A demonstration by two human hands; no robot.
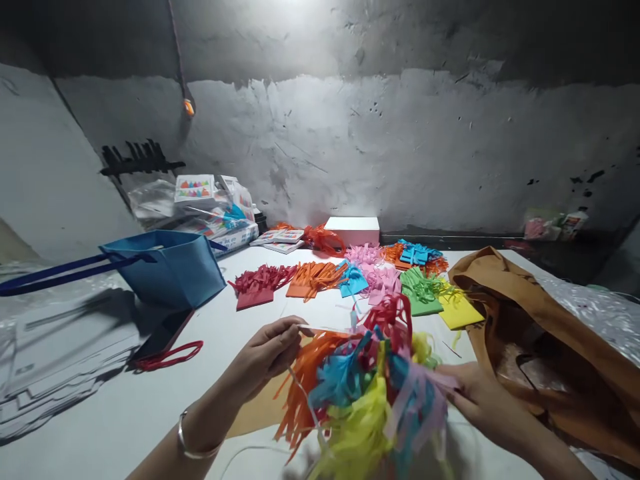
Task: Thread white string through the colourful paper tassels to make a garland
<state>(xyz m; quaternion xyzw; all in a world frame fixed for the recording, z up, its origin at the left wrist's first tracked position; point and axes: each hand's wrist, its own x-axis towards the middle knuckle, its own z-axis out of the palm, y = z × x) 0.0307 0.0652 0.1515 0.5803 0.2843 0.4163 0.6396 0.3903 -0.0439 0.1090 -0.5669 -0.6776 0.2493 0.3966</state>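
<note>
My left hand (267,352) is closed in a pinch on the top edge of an orange fringed paper piece (305,373). It hangs at the left end of a bunch of multicoloured fringed paper tassels (373,393). My right hand (483,400) grips the right side of that bunch, its fingers partly hidden by pink and blue strips. A thin white string (300,393) runs down through the bunch. A bangle is on my left wrist.
Stacks of cut fringed paper lie in a row on the white table (100,413): red (257,283), orange (313,279), blue (353,280), pink (383,280), green (420,292), yellow (457,308). A blue bag (170,267) stands left, a brown bag (540,333) right, a white box (353,230) behind.
</note>
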